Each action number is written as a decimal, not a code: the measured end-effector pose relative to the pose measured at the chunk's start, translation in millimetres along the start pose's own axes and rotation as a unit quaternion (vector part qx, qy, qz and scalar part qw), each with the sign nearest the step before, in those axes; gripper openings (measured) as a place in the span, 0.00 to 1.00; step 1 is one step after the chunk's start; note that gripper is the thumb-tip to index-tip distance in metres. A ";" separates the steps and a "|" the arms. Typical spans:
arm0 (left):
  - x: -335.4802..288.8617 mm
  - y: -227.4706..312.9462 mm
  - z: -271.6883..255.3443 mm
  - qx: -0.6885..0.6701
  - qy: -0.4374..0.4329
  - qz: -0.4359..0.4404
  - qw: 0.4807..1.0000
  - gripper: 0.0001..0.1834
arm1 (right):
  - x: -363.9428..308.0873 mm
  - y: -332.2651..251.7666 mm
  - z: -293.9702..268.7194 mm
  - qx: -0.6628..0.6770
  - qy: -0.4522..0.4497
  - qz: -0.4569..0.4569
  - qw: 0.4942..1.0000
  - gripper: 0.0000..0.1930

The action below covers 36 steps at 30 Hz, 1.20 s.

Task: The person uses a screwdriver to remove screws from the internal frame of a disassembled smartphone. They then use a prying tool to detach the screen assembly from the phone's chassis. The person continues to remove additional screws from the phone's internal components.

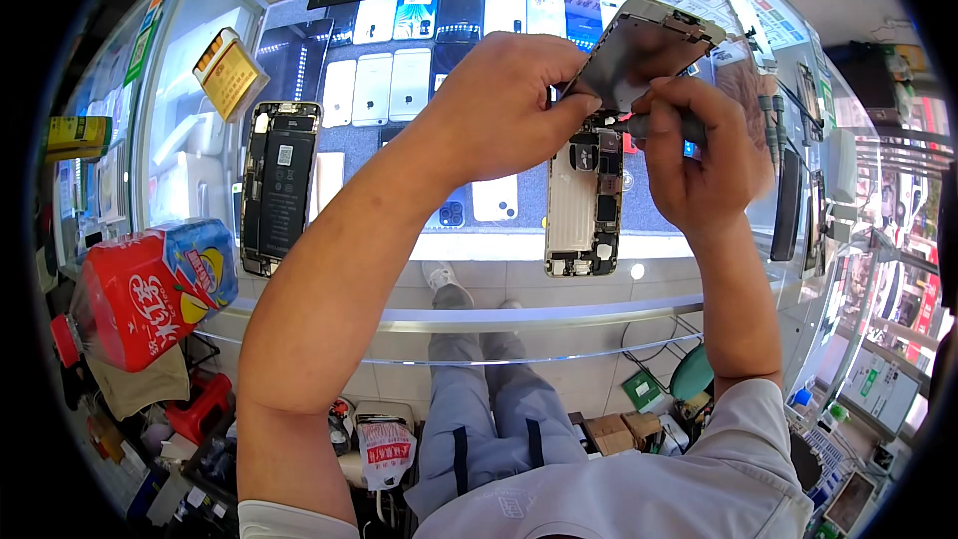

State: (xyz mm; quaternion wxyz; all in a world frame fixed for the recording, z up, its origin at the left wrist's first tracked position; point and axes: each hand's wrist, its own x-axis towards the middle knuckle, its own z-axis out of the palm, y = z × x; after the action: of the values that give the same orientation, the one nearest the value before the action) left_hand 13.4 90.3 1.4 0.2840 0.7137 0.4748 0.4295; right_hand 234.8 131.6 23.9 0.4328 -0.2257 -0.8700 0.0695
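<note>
Between the fingers of the left hand: screen assembly, pinched at its left edge and tilted up, metal-backed inner side toward the wearer. Fingers of the right hand close around a grey-handled tool, likely a screwdriver; its working end points left, at the top of the phone body. Contact there cannot be told; the tip is too small to make out.

Phone body lies just below both sets of fingers, toward the wearer, on the glass table. Its long bay shows pale bare metal, no battery seated; camera and board parts sit in place.

Well left of the left fingers, beyond the forearm: second phone body, screen off, black battery in its bay.

Progress, as judged: opening is done on both bodies. Screen and body look to be mid-job at the top end, either joining or parting; which, cannot be told. Left over: filling the bay, if intended, and closing up. Neither phone is reassembled.
</note>
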 end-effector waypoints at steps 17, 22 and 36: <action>-0.8 -0.5 0.3 0.008 0.004 -0.001 1.000 0.08 | 0.4 -0.3 0.0 0.005 -0.004 0.012 1.000 0.11; -0.6 -0.8 0.6 0.015 0.006 0.002 1.000 0.08 | 0.0 -1.3 -0.1 0.005 -0.001 0.026 1.000 0.11; -0.7 -3.6 1.1 0.013 -0.007 -0.016 1.000 0.07 | 25.7 -14.3 -13.1 -0.050 -0.121 -0.058 0.990 0.14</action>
State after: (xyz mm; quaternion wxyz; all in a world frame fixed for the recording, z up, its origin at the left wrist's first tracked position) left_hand 12.7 91.0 -2.3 0.2852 0.7125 0.4895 0.4140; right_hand 226.9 129.5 55.0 0.3160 -0.1857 -0.9300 0.0278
